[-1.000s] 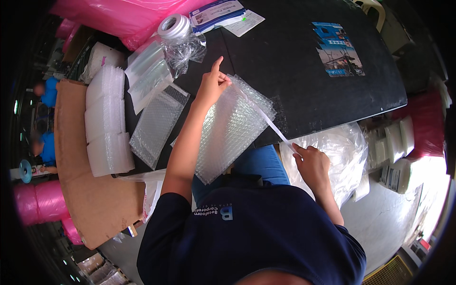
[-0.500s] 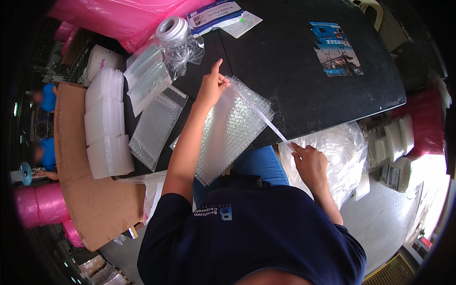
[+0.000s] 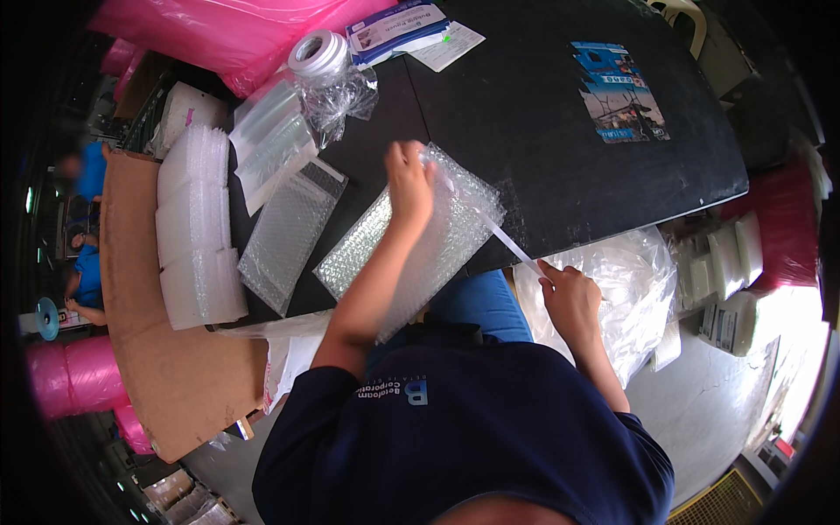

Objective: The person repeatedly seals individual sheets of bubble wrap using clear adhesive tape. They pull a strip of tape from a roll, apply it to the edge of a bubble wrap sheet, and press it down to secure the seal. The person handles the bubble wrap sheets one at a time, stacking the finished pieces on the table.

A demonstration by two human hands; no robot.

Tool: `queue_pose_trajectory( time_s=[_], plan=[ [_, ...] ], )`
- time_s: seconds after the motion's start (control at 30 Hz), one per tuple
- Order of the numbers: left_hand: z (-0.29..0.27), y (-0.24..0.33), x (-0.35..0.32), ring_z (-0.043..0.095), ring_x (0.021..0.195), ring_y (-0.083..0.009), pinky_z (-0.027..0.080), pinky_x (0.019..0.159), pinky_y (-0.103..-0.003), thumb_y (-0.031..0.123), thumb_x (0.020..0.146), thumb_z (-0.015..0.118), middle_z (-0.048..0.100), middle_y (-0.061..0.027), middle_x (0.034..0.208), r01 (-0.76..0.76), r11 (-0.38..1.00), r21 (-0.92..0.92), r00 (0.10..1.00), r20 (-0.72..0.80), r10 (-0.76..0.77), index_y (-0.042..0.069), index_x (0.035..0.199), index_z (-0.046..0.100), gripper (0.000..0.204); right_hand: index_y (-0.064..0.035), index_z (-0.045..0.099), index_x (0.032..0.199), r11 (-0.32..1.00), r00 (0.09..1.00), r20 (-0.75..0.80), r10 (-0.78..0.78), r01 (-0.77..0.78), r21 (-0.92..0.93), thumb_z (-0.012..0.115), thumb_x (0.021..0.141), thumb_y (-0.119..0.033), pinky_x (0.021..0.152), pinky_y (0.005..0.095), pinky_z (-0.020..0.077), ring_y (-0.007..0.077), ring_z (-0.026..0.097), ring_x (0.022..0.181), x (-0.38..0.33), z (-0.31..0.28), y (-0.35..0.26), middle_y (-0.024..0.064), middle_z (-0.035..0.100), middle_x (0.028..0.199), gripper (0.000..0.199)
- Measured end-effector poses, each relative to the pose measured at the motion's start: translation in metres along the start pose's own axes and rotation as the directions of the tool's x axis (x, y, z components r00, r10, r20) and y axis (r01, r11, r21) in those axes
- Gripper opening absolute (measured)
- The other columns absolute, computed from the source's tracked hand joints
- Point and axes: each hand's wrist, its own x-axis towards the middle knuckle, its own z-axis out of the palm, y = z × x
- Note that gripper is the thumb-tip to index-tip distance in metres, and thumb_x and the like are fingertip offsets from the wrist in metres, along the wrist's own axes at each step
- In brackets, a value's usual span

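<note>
A clear bubble wrap pouch (image 3: 459,197) lies slantwise on the black table, its lower part reaching the near edge. My left hand (image 3: 409,184) rests at its far corner, fingers curled down; whatever is under the fingertips is hidden. From the pouch's upper right side a narrow white tape strip (image 3: 512,241) runs taut to the right, past the table edge. Its end is pinched between the thumb and fingers of my right hand (image 3: 573,302). Left of my left forearm lies another bubble wrap pouch (image 3: 293,232), flat on the table.
Stacked bubble pouches (image 3: 197,232) stand along the table's left side, beside a brown cardboard sheet (image 3: 175,367). Farther back are white tape rolls (image 3: 317,54), clear plastic film (image 3: 273,144) and printed packets (image 3: 398,33). Clear plastic bags (image 3: 621,271) hang below the right edge.
My left hand has curled its outstretched index finger and turned over at the pouch's far corner, its forearm shifting right. My right hand stays almost in place with the strip.
</note>
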Motion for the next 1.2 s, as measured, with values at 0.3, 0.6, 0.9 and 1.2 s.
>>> queue_pose_trajectory(
  time_s=[0.3,0.6,0.9,1.2],
  plan=[
    [0.022,0.035,-0.046,0.043,0.102,-0.0333,0.038,0.088,-0.043,0.023,0.072,0.072,0.046,-0.0154,0.105,0.014,0.974,-0.226,0.999,0.033,-0.007,0.002,0.092,0.053,0.035,-0.0209,0.071,0.09,0.937,0.982,-0.128,-0.142,0.174,0.302,0.065,0.077,-0.03,0.064,0.0371,0.0492,0.0286,0.063,0.073,0.06,-0.022,0.024,0.0111,0.065,0.078,0.017],
    [0.041,0.025,-0.035,0.041,0.103,-0.0337,0.035,0.09,-0.044,0.025,0.066,0.076,0.046,-0.0151,0.104,0.064,0.986,-0.156,0.993,-0.093,-0.079,0.002,0.091,0.053,0.041,-0.0132,0.067,0.094,0.795,0.733,-0.407,-0.545,0.607,0.03,0.067,0.072,-0.028,0.085,0.0396,0.0363,0.0244,0.051,0.094,0.155,0.005,-0.001,0.0044,0.058,0.097,0.026],
    [0.036,0.025,-0.036,0.041,0.104,-0.0328,0.034,0.09,-0.044,0.026,0.059,0.079,0.045,-0.0147,0.104,0.08,0.991,-0.105,0.994,-0.073,-0.088,0.002,0.094,0.052,0.051,-0.0103,0.065,0.077,0.703,0.597,-0.465,-0.654,0.707,-0.081,0.063,0.073,-0.017,0.073,0.0357,0.0388,0.018,0.055,0.08,0.149,0.055,-0.029,-0.0017,0.061,0.082,0.008],
    [0.04,0.035,-0.04,0.044,0.1,-0.0364,0.037,0.085,-0.044,0.012,0.053,0.078,0.045,-0.0177,0.105,0.244,0.964,-0.107,0.967,-0.041,-0.25,0.002,0.094,0.047,0.052,-0.0045,0.062,0.072,0.721,0.691,-0.404,-0.6,0.685,0.101,0.058,0.073,-0.011,0.062,0.0406,0.0467,0.0304,0.057,0.072,0.155,0.087,-0.033,0.0121,0.057,0.072,0.008]
  ],
)
